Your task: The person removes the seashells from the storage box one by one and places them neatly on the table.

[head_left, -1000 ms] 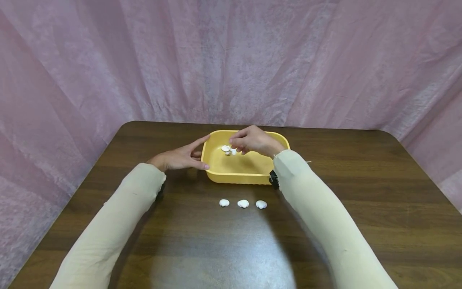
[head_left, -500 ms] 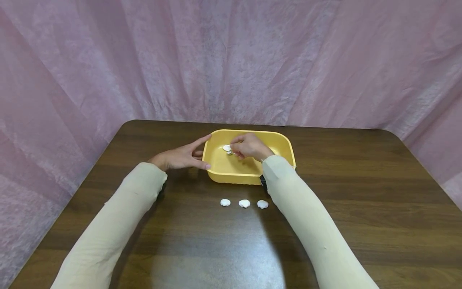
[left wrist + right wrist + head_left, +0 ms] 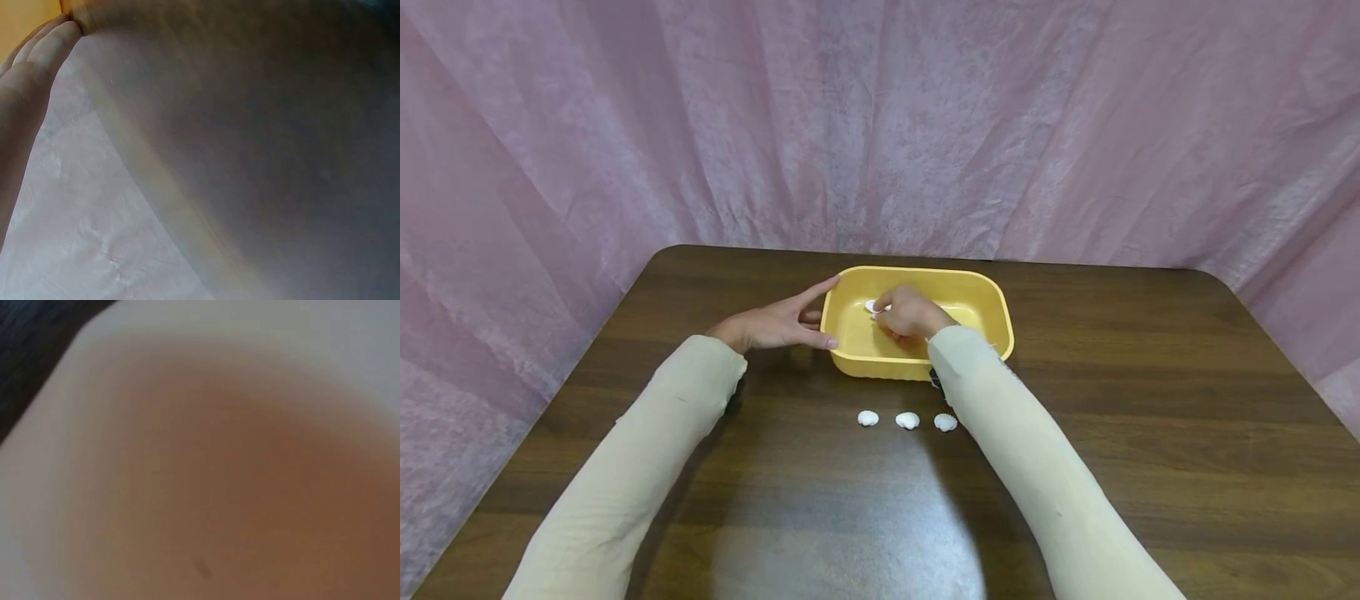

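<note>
Inscriptions, labels, brands, numbers and signs: none legible in any view.

- Table (image 3: 1150, 400): wood-grained top, smooth, with a glossy glare towards the near edge.
- Tub (image 3: 880, 369), near the table's far edge: smooth plastic by its look, softly shiny on the floor inside.
- 3 shells (image 3: 907, 421), on the table on the tub's near side: matt, finely ridged.
- Curtain (image 3: 880, 125), beyond the far edge: crushed, velvety cloth with a patchy sheen.
- 2 sleeves (image 3: 1037, 467): matt, thin-looking cloth, lightly creased.
</note>
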A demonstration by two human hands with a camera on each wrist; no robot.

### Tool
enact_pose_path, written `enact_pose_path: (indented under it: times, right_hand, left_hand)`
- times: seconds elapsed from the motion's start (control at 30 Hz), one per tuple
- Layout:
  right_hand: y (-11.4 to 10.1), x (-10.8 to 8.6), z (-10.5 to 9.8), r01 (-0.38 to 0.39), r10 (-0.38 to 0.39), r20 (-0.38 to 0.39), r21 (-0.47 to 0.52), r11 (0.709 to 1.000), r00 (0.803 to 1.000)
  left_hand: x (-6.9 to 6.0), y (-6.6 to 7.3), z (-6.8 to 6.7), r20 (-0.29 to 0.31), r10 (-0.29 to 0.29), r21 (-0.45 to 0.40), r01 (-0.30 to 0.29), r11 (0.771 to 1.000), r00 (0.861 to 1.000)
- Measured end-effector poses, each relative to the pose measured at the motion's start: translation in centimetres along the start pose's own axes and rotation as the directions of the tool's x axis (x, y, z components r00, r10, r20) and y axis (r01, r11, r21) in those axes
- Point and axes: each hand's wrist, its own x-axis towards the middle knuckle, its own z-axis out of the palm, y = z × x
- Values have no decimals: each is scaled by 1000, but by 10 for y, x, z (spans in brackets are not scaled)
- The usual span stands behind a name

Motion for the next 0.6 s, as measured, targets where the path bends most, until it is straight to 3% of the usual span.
enact_pose_path:
  times: [0.27, 0.6]
  right_hand:
    - [-3, -6, 2, -9, 1, -120, -73, 997, 993]
    - [0, -7, 1, -58, 57, -116, -3, 998, 992]
  left_hand:
    - [0, 0, 0, -3, -7, 13, 7, 1000, 1000]
    - [1, 0, -2, -8, -10, 19, 11, 1000, 1000]
